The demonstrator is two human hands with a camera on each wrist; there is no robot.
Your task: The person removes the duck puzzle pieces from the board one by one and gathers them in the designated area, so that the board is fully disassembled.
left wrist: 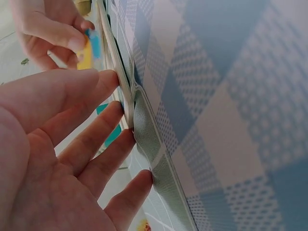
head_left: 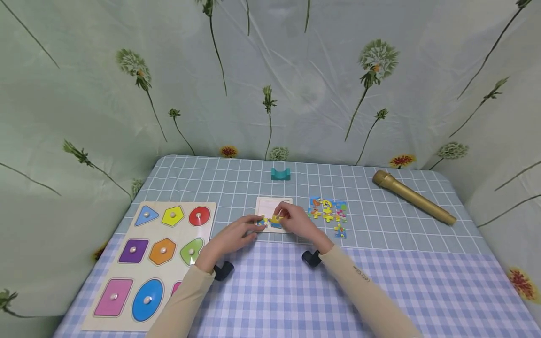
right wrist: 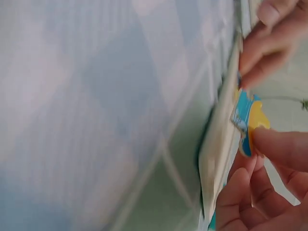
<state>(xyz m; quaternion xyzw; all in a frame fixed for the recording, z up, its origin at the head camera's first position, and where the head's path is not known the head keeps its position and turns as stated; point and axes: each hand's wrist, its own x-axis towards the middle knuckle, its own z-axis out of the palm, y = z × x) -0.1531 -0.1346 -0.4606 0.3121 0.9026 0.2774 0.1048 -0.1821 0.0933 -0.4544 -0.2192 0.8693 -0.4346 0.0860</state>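
Observation:
A jigsaw puzzle piece [right wrist: 252,115], blue and yellow, is pinched between the thumb and fingers of my right hand [head_left: 297,222]. It is tilted over the lower part of a small wooden puzzle tray [head_left: 267,204]. My left hand [head_left: 238,233] rests at the tray's lower left with fingers extended, touching its edge in the left wrist view. Beside those fingertips, another puzzle piece [head_left: 261,220] lies in the tray's lower left corner, partly covered by the hand. To the right of the tray lie several loose puzzle pieces [head_left: 327,209], with one single piece [head_left: 340,231] nearer the front.
A large shape board [head_left: 124,277] with knobbed coloured shapes lies at the left, partly under the left forearm. Behind the tray stands a teal curved block [head_left: 281,175]. A gold microphone-shaped object [head_left: 414,197] lies at the back right. A flowered curtain [head_left: 304,94] surrounds the table.

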